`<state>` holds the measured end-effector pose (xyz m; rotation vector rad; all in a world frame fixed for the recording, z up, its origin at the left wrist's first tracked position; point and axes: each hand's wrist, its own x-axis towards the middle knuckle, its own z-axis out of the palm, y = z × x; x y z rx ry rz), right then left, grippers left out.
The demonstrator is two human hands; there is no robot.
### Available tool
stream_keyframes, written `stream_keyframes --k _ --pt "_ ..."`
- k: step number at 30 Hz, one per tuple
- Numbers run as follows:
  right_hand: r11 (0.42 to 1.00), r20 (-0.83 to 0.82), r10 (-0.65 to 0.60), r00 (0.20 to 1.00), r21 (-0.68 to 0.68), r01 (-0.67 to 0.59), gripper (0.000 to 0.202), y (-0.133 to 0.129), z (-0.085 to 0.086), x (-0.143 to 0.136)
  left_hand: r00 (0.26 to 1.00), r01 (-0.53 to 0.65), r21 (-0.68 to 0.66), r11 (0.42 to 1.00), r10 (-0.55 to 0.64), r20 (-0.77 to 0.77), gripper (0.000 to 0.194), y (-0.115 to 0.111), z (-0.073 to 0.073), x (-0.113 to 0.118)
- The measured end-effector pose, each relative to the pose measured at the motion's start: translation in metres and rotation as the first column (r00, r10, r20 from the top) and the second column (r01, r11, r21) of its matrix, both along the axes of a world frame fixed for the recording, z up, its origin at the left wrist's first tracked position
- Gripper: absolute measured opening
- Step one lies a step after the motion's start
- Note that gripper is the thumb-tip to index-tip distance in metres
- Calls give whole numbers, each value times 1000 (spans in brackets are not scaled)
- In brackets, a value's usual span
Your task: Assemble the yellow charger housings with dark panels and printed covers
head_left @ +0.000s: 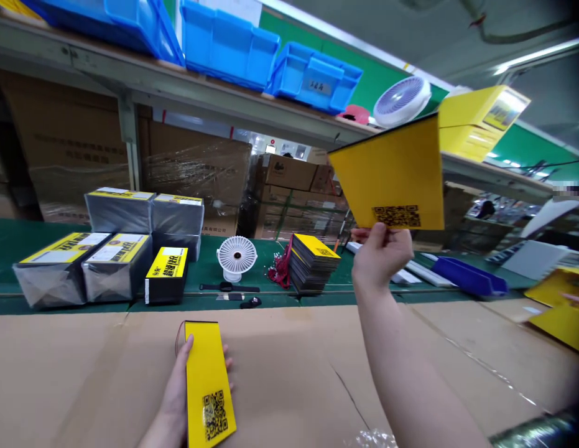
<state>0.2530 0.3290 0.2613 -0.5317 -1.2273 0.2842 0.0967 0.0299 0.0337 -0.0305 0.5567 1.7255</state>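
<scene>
Nearest, at ten o'clock over the cardboard-covered surface (289, 373), the left hand (173, 389) holds a narrow yellow piece (206, 367), thumb on its face and fingertips showing past its right edge. Farther out, at one o'clock, the right hand (383, 256) pinches a wider yellow panel (387, 171) by its lower edge, just below a printed code (396, 216). Both look light and fairly stiff, probably smooth board that could slip or crease under hard pressure, so the edges seem the safest hold. Beyond, a yellow-topped stack (312, 267) stands at twelve, red cords (282, 267) beside it, with a white fan (237, 255) at eleven and boxes (115, 266) at ten
</scene>
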Motion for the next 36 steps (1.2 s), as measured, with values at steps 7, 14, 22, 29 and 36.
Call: stream_keyframes --k 7,14,22,29,36 --pt "891 -157 264 952 -339 -303 30 28 -42 -3 1000 -19 -16 1000 19 -23 71 2 -4 -1" --pt "584 -319 299 899 -685 -437 18 62 -86 0 999 31 0 1000 -31 20 71 -1 2 0" --pt "335 -317 314 895 -845 -417 30 65 -97 11 999 24 23 999 -25 34 70 -1 4 0" --pt "397 -103 510 854 -853 -340 55 -51 -139 -11 988 -147 -56 987 144 -57 65 0 6 -2" --pt "502 537 837 108 -673 -544 84 -201 -233 -30 937 -349 -101 931 346 -49 60 4 -6 -16"
